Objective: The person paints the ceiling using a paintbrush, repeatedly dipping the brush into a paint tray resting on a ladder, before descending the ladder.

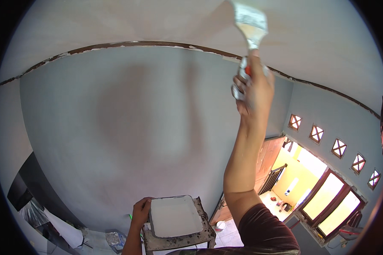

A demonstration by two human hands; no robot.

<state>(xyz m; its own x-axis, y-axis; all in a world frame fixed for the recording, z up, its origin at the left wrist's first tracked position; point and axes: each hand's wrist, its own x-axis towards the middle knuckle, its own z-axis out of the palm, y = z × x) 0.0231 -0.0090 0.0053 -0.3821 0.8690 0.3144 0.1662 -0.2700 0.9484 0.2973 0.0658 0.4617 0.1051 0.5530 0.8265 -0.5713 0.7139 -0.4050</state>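
The right hand (255,87) is raised high overhead, its fingers wrapped closely around the handle of a wide paintbrush (251,25), which points upward with its bristle end coated in white. White patches and a bit of red show among the fingers, too blurred to tell exactly what they are. The brush is just beside the pale ceiling (93,25) in the view, but whether the bristles touch it cannot be told. Low down, the left hand (141,211) is at the left side of a shallow tray (178,235), its fingers bent together near the upper left corner; whether it grips the rim or only rests there is unclear. White paint (176,216) fills the tray, which sits on a small, paint-stained worktop (205,237). Ahead stands a grey-blue wall (166,119), with the shadow of a head and a raised arm falling across it, and a dark brown strip (157,43), edged with white smears, runs where it meets the ceiling. To the right of the worktop, a white bucket (220,225) stands on the tiled floor near an open wooden door (268,161), with a bright yellow space beyond. Farther right come a brown-framed window (331,203) and a row of five small crossed openings (338,148). At the lower left lie clear plastic (32,213) and a white sheet (64,229).
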